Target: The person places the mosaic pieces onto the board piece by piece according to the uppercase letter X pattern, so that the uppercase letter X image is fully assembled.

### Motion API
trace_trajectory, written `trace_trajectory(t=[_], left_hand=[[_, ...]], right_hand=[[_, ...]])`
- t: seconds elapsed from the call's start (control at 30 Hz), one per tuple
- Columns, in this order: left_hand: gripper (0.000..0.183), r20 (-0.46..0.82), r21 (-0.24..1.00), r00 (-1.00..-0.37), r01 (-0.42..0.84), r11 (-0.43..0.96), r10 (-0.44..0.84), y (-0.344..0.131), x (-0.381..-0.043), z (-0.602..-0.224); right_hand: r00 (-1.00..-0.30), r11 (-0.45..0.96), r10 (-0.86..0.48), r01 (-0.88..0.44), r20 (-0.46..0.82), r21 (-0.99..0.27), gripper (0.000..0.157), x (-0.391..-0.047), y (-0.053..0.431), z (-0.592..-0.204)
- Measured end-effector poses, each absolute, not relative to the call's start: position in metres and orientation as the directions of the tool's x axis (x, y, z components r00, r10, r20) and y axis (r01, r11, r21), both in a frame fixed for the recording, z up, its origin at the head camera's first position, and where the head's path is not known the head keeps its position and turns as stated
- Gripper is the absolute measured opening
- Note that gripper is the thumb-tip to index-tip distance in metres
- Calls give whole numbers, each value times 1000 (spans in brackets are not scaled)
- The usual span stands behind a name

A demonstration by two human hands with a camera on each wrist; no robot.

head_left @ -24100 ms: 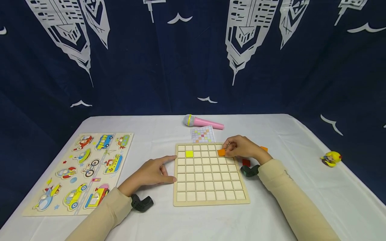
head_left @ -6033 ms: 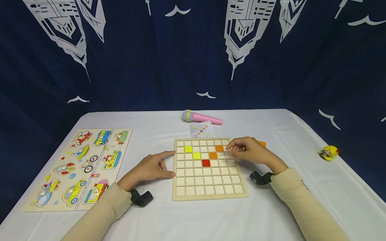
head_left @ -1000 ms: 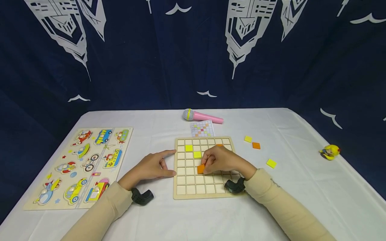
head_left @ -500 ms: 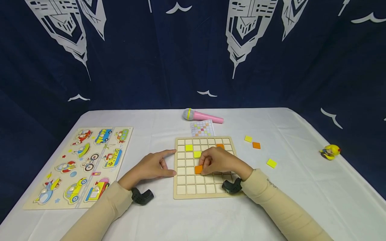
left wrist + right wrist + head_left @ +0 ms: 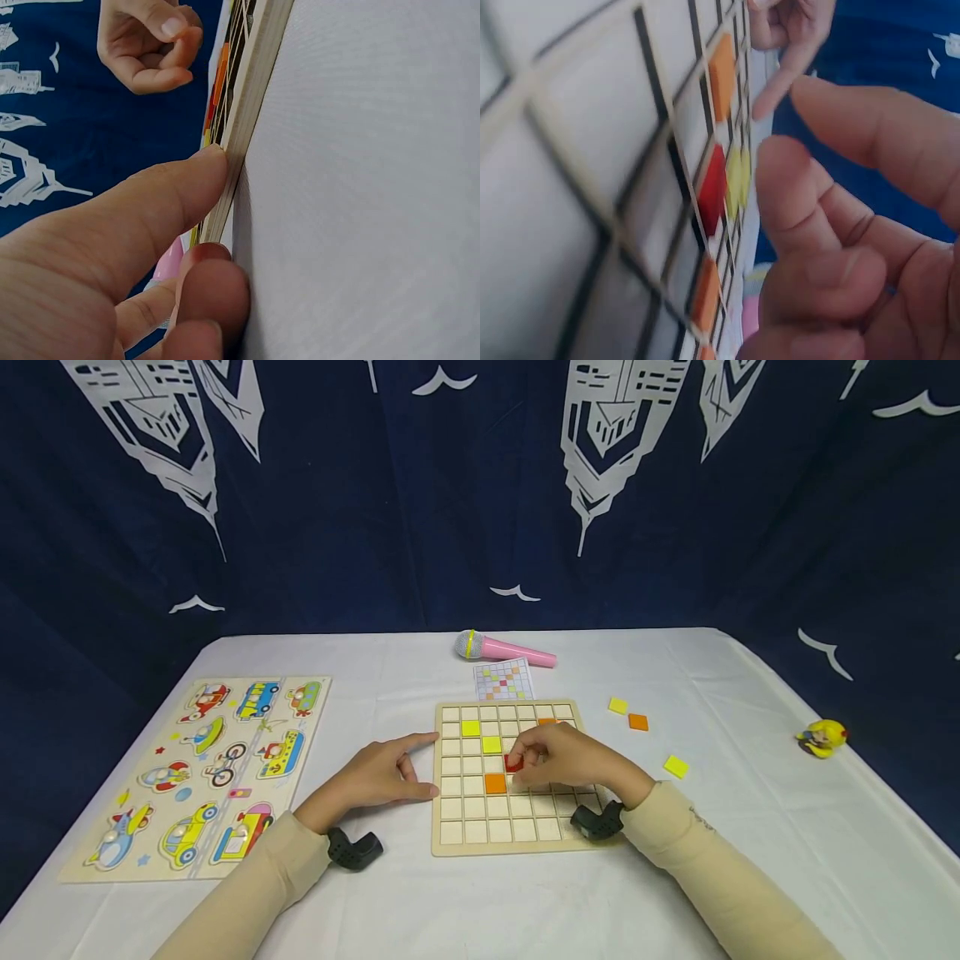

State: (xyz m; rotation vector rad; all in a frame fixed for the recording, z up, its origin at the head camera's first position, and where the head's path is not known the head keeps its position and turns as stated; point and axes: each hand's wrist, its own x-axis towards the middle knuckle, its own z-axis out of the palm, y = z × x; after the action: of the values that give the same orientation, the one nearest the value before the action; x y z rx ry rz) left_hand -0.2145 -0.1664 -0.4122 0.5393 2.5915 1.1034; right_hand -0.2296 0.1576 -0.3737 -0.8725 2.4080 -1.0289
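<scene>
A wooden grid board [image 5: 517,850] lies flat on the table. Thumb and forefinger of my left hand [image 5: 369,777] touch its left edge. My right hand [image 5: 562,760] hovers over the board's middle, loosely curled, thumb and forefinger apart with nothing between them. Just left of it an orange tile [image 5: 495,783] lies in a cell. A red tile [image 5: 512,763] is partly behind the right fingers, and another orange tile [image 5: 547,721] shows above the hand. Two yellow tiles, an upper one [image 5: 470,728] and a lower one [image 5: 491,744], sit diagonally at upper left.
Right of the board lie loose tiles: one yellow [image 5: 617,706], one orange [image 5: 638,722] and a nearer yellow [image 5: 676,767]. Behind the board are a pattern card [image 5: 503,680] and a pink microphone [image 5: 517,652]. A picture puzzle [image 5: 247,752] lies left, a small yellow figure [image 5: 821,738] far right.
My right hand has set the orange tile into a cell below left of the red one, let go, and drawn slightly right. Earlier, the red and upper orange tiles were placed. The left hand stays.
</scene>
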Motion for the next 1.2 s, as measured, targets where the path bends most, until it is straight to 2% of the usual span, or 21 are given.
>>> trace_trajectory(t=[0.3,0.57,0.87,1.2], left_hand=[[85,-96,732,-891,239,638,445,-166,-215,-413],[85,-99,733,-890,237,637,445,-167,-216,-413],[85,-103,733,-888,237,638,448,-167,-216,-413],[85,-118,721,-895,221,657,431,-166,-214,-412]], right_hand=[[-747,483,-662,-370,-54,-793,16,-233,206,-365],[-803,468,-596,-356,9,-809,19,-235,256,-361],[-835,516,-550,-327,-14,-792,18,-239,309,-364],[-854,530,-510,-217,-104,-820,24,-243,355,-375]])
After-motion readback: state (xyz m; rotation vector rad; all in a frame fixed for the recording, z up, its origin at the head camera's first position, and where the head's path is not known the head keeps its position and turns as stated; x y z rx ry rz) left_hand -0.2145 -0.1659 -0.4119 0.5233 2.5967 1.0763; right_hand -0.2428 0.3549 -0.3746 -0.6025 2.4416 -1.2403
